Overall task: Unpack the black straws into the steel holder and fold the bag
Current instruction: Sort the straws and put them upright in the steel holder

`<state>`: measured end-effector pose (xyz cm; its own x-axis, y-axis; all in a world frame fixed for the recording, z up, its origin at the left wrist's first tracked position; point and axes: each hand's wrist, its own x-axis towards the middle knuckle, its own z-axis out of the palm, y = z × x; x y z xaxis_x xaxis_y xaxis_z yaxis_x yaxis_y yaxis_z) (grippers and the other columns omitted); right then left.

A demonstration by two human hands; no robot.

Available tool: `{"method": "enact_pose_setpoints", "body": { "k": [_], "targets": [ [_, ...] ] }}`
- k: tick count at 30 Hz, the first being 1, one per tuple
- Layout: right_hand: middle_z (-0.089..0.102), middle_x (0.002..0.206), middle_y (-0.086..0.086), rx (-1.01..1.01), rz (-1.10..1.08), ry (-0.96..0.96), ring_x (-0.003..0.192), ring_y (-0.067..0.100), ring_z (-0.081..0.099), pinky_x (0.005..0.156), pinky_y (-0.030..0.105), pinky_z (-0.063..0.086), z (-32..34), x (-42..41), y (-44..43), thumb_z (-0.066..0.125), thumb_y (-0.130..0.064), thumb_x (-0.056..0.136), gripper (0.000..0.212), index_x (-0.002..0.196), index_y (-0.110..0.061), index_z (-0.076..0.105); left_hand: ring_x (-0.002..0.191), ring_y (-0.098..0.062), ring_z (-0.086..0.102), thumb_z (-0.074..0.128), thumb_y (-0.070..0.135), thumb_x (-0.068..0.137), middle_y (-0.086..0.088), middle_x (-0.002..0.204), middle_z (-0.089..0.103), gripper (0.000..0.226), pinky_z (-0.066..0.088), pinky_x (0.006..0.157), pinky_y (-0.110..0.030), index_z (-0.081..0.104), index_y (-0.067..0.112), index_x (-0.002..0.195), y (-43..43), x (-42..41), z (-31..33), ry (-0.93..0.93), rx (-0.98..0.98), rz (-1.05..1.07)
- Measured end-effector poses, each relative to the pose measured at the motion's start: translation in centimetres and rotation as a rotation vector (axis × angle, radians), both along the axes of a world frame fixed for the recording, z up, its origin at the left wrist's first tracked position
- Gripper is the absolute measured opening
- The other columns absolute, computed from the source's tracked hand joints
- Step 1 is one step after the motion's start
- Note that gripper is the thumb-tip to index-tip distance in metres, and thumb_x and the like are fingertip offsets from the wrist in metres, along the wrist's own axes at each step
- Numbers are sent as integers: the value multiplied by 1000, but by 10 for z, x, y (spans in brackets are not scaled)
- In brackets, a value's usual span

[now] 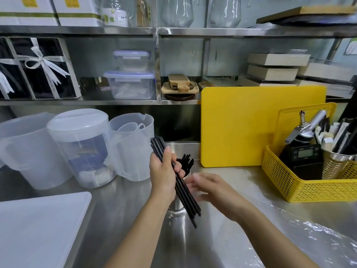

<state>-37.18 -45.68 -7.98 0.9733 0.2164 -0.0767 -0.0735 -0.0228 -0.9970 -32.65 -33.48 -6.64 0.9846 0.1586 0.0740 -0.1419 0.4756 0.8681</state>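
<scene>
Fingers of left hand (164,176) clamp a black straw bundle (178,187) tilted over the steel holder (176,207), some straws (187,163) already inside; right hand (210,190) loose, empty; clear bag (309,235) lies unfolded beside.

My right hand (209,187) blurs; my left hand (164,174) hides most of the steel holder (176,208).

A café or commercial kitchen prep area is being shown: a steel counter (119,206) under the fingers (195,180), steel shelves (116,102) beyond them, clear jugs (133,151) to their left, a yellow board (251,128) and basket (309,186) to their right.
</scene>
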Motion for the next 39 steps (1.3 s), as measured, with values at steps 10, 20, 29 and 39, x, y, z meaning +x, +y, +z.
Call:
{"method": "enact_pose_setpoints", "body": {
  "k": [10, 20, 29, 39],
  "targets": [
    [64, 53, 12, 823, -569, 476, 58, 24, 56, 58, 30, 44, -27, -2, 32, 45, -40, 94, 45, 73, -2, 57, 37, -11, 50, 45, 29, 96, -1, 55, 51, 22, 47, 45, -27, 40, 14, 81, -11, -4, -3, 88, -18, 250],
    [64, 83, 7, 164, -368, -2, 78, 21, 56, 71, 34, 41, -22, 5, -3, 55, -44, 86, 34, 88, -13, 67, 40, -8, 40, 50, 15, 93, -1, 63, 49, 11, 32, 35, -20, 50, 7, 86, -6, -18, -13, -4, 122, -342],
    [68, 80, 12, 192, -223, -92, 57, 17, 60, 43, 22, 42, -2, 2, -6, 51, -25, 92, 30, 97, 1, 66, 62, -14, 60, 50, 7, 92, -2, 78, 62, 18, 45, 46, -26, 59, 12, 107, -11, -38, -27, 52, 182, -634],
    [70, 67, 5, 287, -199, -30, 55, 16, 65, 43, 22, 47, -8, 3, -5, 47, -14, 94, 21, 90, -5, 65, 73, -13, 68, 50, -4, 89, 0, 80, 71, 22, 53, 53, -28, 60, 8, 104, -5, -40, -34, 104, 127, -688]
  ]
}}
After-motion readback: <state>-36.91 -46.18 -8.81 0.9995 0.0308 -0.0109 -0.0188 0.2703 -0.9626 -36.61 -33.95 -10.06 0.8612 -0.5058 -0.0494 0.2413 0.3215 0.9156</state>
